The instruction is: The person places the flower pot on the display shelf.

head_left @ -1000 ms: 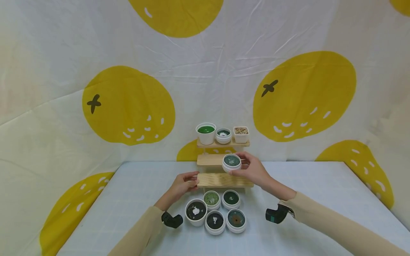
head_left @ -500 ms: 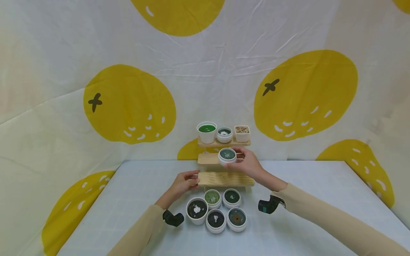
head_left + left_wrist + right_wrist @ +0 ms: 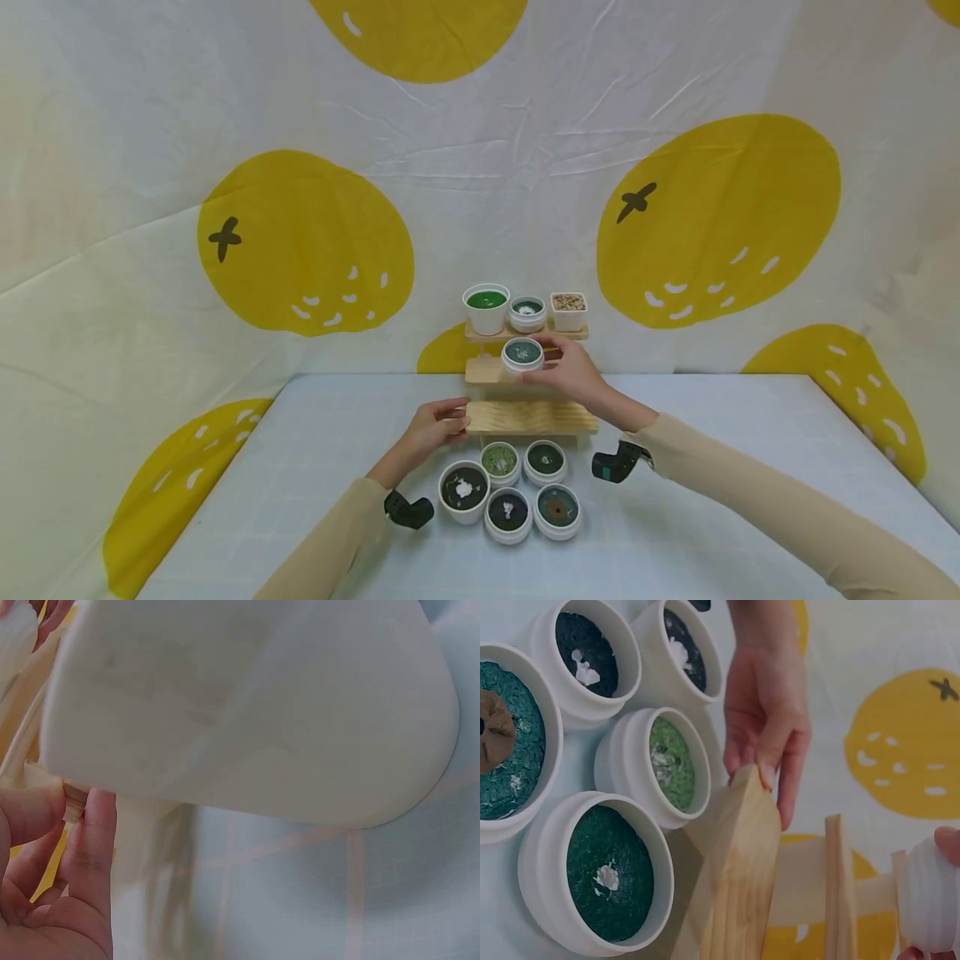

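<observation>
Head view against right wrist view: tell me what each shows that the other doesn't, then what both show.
Only the head view shows the top shelf with its three pots, the whole pot the right hand holds at the middle shelf, and the table's full spread.

Only the right wrist view shows close fill detail, such as the white speck in the dark green pot.

Both show the left hand gripping the bottom shelf's end and the five pots in front of it.
</observation>
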Demonstrator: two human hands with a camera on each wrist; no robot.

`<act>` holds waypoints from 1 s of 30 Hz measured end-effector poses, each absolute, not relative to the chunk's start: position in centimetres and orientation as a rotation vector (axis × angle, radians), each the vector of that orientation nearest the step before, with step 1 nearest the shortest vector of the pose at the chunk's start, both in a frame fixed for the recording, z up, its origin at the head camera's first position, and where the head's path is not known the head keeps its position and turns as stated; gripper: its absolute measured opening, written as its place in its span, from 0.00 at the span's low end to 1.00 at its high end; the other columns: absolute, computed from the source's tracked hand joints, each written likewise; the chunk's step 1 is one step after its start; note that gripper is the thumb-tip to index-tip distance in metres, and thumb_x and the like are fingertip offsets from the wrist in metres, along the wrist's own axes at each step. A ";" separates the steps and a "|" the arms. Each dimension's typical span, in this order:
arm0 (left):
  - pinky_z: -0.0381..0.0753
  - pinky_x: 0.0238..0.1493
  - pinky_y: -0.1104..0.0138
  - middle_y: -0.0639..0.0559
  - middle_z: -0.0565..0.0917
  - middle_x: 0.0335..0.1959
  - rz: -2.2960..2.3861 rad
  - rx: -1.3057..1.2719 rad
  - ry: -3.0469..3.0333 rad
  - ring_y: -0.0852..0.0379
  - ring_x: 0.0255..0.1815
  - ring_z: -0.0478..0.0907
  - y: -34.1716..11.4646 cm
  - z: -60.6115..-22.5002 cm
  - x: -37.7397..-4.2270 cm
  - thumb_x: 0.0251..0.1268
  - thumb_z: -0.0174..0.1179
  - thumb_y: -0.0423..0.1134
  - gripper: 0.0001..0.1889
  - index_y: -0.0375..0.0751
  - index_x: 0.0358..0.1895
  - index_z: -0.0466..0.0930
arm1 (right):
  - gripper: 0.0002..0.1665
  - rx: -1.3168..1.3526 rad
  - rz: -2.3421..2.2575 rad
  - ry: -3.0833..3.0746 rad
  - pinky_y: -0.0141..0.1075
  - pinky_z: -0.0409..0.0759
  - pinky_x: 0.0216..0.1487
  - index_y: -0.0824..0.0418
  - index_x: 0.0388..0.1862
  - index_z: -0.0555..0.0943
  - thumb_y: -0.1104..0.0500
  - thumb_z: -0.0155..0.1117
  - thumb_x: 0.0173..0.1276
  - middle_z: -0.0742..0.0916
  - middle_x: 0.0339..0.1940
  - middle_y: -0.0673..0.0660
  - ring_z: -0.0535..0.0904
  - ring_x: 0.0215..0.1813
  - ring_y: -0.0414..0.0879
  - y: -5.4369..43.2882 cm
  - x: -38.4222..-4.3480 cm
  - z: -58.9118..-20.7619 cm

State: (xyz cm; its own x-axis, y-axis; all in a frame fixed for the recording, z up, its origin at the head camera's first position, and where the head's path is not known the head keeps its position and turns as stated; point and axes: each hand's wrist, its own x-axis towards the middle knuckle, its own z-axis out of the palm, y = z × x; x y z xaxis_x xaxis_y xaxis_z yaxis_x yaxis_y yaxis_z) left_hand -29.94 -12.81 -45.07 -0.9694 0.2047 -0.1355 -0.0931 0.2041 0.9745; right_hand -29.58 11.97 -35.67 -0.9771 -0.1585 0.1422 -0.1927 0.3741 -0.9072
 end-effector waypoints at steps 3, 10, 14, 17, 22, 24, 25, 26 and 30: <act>0.88 0.39 0.67 0.38 0.79 0.49 1.851 0.099 2.238 0.62 0.32 0.80 -12.8 -45.0 -30.0 0.65 0.58 0.28 0.22 0.33 0.63 0.73 | 0.39 0.346 1.708 -2.558 0.46 0.80 0.60 0.62 0.63 0.73 0.60 0.77 0.52 0.79 0.60 0.62 0.77 0.57 0.56 11.6 -29.9 -35.6; 0.88 0.37 0.69 0.39 0.79 0.46 1.876 0.084 2.225 0.62 0.31 0.79 -12.7 -44.9 -29.8 0.64 0.58 0.27 0.22 0.32 0.62 0.73 | 0.40 0.375 1.695 -2.537 0.45 0.81 0.59 0.63 0.63 0.72 0.61 0.78 0.51 0.79 0.60 0.63 0.77 0.56 0.58 10.9 -30.2 -35.7; 0.88 0.39 0.66 0.39 0.79 0.45 1.881 0.080 2.224 0.62 0.31 0.79 -12.7 -44.7 -29.7 0.64 0.58 0.27 0.22 0.31 0.62 0.73 | 0.40 0.376 1.689 -2.540 0.44 0.82 0.58 0.63 0.63 0.72 0.61 0.78 0.50 0.79 0.59 0.62 0.77 0.56 0.58 10.5 -30.4 -35.7; 0.88 0.43 0.61 0.39 0.80 0.46 1.865 0.071 2.234 0.61 0.31 0.79 -12.6 -44.7 -29.7 0.64 0.58 0.28 0.22 0.32 0.62 0.74 | 0.40 0.397 1.681 -2.532 0.44 0.83 0.57 0.64 0.62 0.73 0.62 0.78 0.49 0.79 0.59 0.63 0.78 0.55 0.58 10.3 -30.7 -36.0; 0.87 0.45 0.57 0.38 0.79 0.47 1.839 0.065 2.256 0.61 0.31 0.79 -12.6 -44.9 -29.9 0.64 0.58 0.28 0.22 0.32 0.62 0.73 | 0.40 0.443 1.678 -2.508 0.44 0.83 0.56 0.66 0.61 0.74 0.64 0.79 0.48 0.80 0.57 0.65 0.80 0.54 0.59 10.0 -31.4 -36.5; 0.87 0.46 0.56 0.37 0.79 0.48 1.836 0.070 2.259 0.61 0.31 0.79 -12.6 -45.0 -29.9 0.64 0.58 0.28 0.22 0.32 0.63 0.73 | 0.40 0.436 1.675 -2.515 0.44 0.83 0.56 0.66 0.61 0.74 0.64 0.79 0.47 0.80 0.57 0.64 0.80 0.53 0.57 9.9 -31.4 -36.6; 0.87 0.46 0.56 0.37 0.79 0.48 1.836 0.075 2.259 0.61 0.31 0.79 -12.6 -45.1 -30.0 0.65 0.58 0.28 0.22 0.31 0.63 0.73 | 0.40 0.431 1.672 -2.521 0.44 0.83 0.56 0.65 0.61 0.74 0.64 0.79 0.47 0.80 0.57 0.64 0.80 0.53 0.57 9.8 -31.4 -36.6; 0.87 0.46 0.55 0.37 0.79 0.48 1.838 0.081 2.260 0.61 0.32 0.79 -12.6 -45.1 -30.0 0.65 0.58 0.27 0.22 0.31 0.63 0.73 | 0.40 0.427 1.665 -2.526 0.44 0.83 0.57 0.66 0.61 0.73 0.64 0.79 0.47 0.80 0.57 0.64 0.79 0.53 0.57 9.8 -31.4 -36.6; 0.88 0.44 0.58 0.37 0.79 0.47 1.844 0.093 2.259 0.62 0.31 0.79 -12.7 -44.9 -29.8 0.64 0.58 0.27 0.22 0.30 0.62 0.73 | 0.40 0.413 1.657 -2.548 0.43 0.83 0.56 0.65 0.61 0.73 0.64 0.79 0.48 0.80 0.58 0.63 0.79 0.53 0.56 9.7 -31.5 -36.8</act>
